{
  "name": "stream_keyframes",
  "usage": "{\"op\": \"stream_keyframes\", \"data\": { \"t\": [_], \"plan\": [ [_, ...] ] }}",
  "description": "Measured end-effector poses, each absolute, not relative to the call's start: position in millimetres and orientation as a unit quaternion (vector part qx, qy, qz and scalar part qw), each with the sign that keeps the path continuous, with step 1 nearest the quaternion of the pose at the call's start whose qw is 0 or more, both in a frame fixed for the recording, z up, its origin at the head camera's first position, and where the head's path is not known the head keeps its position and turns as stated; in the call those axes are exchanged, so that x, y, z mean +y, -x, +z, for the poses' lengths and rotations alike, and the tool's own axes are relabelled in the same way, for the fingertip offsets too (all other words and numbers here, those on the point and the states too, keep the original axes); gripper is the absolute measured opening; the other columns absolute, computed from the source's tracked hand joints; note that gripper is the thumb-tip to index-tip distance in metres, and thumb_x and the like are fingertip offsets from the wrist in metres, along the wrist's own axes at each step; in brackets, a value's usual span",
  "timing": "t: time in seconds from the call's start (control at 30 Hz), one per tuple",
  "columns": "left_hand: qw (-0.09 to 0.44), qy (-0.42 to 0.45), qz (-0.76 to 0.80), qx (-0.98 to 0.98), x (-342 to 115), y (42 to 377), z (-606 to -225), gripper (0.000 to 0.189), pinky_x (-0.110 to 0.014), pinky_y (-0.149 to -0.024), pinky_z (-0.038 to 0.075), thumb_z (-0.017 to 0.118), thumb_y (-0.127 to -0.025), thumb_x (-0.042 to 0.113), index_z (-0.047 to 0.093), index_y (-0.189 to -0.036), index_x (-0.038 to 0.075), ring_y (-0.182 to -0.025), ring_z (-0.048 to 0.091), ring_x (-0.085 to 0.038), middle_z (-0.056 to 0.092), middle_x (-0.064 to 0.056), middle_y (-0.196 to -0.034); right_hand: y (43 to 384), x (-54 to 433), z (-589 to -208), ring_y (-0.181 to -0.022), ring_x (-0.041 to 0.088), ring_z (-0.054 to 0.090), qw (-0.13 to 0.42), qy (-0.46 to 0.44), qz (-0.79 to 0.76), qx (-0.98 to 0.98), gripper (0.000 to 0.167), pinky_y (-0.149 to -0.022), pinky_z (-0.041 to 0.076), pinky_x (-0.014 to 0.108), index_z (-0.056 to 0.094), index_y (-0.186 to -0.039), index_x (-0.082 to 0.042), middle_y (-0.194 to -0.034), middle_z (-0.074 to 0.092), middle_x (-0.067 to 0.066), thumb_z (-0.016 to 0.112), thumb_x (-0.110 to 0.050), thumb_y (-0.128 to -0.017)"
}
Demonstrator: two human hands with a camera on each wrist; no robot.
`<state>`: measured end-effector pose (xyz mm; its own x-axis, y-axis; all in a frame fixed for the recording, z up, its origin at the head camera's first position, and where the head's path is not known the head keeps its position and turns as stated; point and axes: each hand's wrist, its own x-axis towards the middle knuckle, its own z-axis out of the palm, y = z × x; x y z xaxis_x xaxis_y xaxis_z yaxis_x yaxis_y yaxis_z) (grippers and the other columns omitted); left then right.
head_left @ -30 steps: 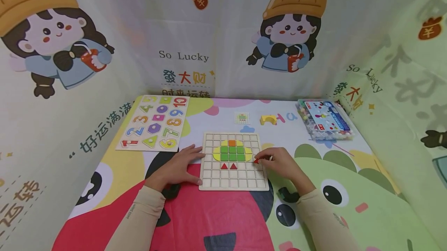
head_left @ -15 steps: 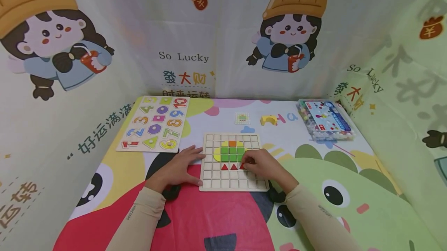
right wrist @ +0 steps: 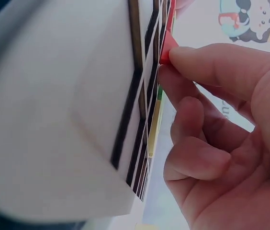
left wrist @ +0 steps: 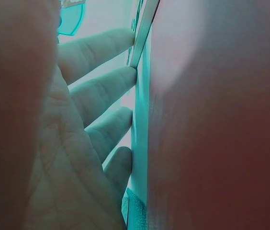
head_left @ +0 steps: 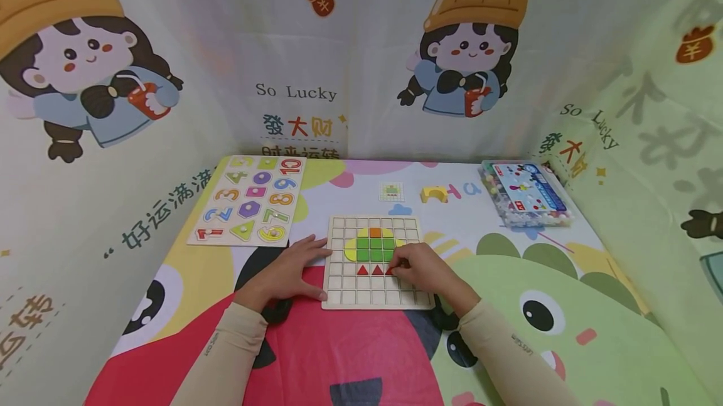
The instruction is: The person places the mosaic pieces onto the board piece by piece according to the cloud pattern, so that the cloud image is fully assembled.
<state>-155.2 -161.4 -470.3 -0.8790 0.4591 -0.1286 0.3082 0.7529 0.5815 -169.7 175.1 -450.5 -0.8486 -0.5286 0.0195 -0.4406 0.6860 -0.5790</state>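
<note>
A square wooden grid board point(head_left: 369, 297) lies in front of me. On it sit green square tiles point(head_left: 375, 249), an orange tile point(head_left: 375, 232) and yellow rounded tiles point(head_left: 350, 249) at the sides. Two red triangle tiles point(head_left: 369, 270) stand in a row below the green ones. My right hand point(head_left: 425, 269) pinches a third red triangle tile point(right wrist: 165, 47) between thumb and forefinger, at the board in line with those two. My left hand point(head_left: 288, 273), fingers spread, rests at the board's left edge; the left wrist view shows its fingertips point(left wrist: 128, 38) against that side.
A number and shape puzzle board point(head_left: 248, 202) lies at the back left. Behind the grid board are a small pattern card point(head_left: 391, 191) and a yellow arch block point(head_left: 433, 194). A clear plastic box point(head_left: 525, 196) with a printed lid stands at the back right.
My right hand has moved left with the red triangle tile, from the board's right side to beside the other two triangles. The left hand has stayed put.
</note>
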Motion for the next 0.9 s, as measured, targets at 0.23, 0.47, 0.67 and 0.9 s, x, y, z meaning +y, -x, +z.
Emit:
{"op": "stream_keyframes", "data": {
  "t": [0.23, 0.47, 0.67, 0.9],
  "plan": [
    [0.132, -0.209, 0.284, 0.927, -161, 155, -469, 0.100, -0.060, -0.113, 0.051, 0.096, -0.071, 0.049, 0.052, -0.157, 0.026, -0.163, 0.021, -0.034, 0.037, -0.001, -0.171, 170, 175, -450, -0.082, 0.007, 0.064, 0.059, 0.266, -0.271, 0.923, 0.009, -0.075, 0.055, 0.027, 0.084, -0.088, -0.017, -0.086, 0.077, -0.006, 0.081, -0.009, -0.092],
    [0.126, -0.219, 0.277, 0.927, -161, 155, -468, 0.100, -0.063, -0.118, 0.045, 0.095, -0.071, 0.050, 0.052, -0.157, 0.023, -0.163, 0.022, -0.035, 0.038, -0.003, -0.171, 168, 175, -454, -0.084, 0.007, 0.064, 0.065, 0.275, -0.275, 0.919, 0.005, -0.075, 0.056, 0.024, 0.086, -0.090, -0.015, -0.087, 0.076, -0.006, 0.085, -0.010, -0.089],
    [0.131, -0.212, 0.281, 0.927, -161, 156, -470, 0.100, -0.064, -0.118, 0.044, 0.095, -0.071, 0.051, 0.052, -0.157, 0.025, -0.163, 0.021, -0.035, 0.037, -0.002, -0.171, 168, 180, -457, -0.090, 0.008, 0.066, 0.078, 0.259, -0.291, 0.918, 0.006, -0.078, 0.057, 0.026, 0.086, -0.095, -0.019, -0.094, 0.077, -0.008, 0.083, -0.014, -0.092],
    [0.132, -0.212, 0.281, 0.927, -161, 156, -470, 0.101, -0.064, -0.116, 0.047, 0.095, -0.070, 0.051, 0.052, -0.157, 0.025, -0.163, 0.022, -0.035, 0.037, -0.003, -0.171, 165, 199, -453, -0.093, 0.011, 0.065, 0.112, 0.228, -0.361, 0.897, 0.010, -0.081, 0.056, 0.029, 0.084, -0.105, -0.023, -0.099, 0.078, -0.011, 0.078, -0.023, -0.098]
  ]
}}
